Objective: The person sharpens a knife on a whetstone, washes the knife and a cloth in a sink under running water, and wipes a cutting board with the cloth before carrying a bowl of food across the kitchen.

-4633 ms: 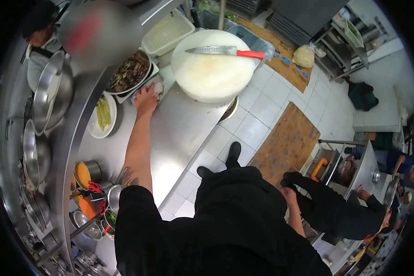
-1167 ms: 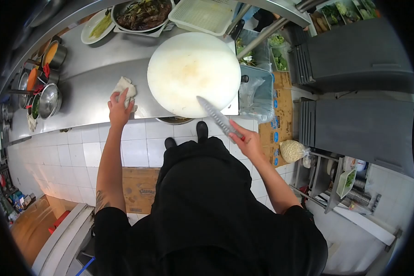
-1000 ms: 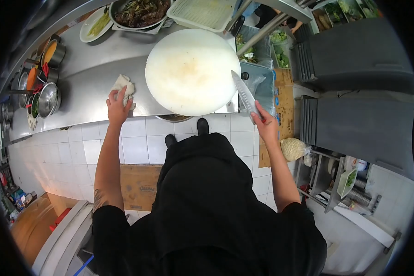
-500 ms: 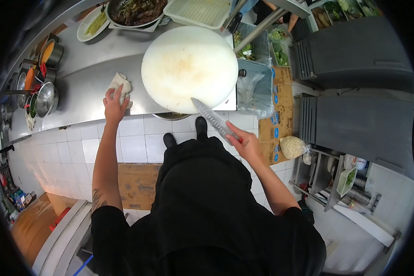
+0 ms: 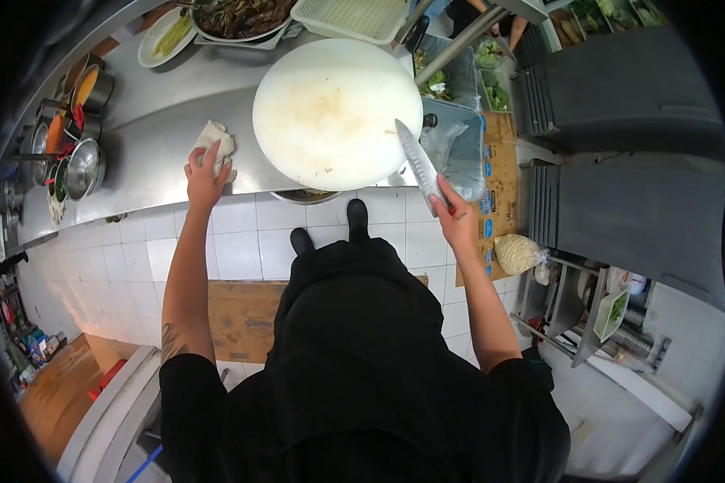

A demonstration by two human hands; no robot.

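My right hand (image 5: 457,213) is closed round the handle of a chef's knife (image 5: 419,161). The blade slants up and left, and its tip lies over the right edge of a round white cutting board (image 5: 330,105). Small scraps and brownish stains mark the board. To the left of it, my left hand (image 5: 206,179) grips a crumpled, off-white cloth (image 5: 217,138) on the steel counter (image 5: 157,161), its fingers bent over the cloth's near side.
Behind the board are a pan of dark cooked food (image 5: 238,18), a pale perforated tray (image 5: 354,18) and an oval plate (image 5: 155,53). Metal bowls and pots (image 5: 82,171) crowd the left end. A lined grey bin (image 5: 463,157) adjoins the board's right. Another person's arm (image 5: 517,32) shows behind.
My right hand has moved right and up with the knife, taking the tip from the board's near edge to its right side. My left hand stays on the cloth.
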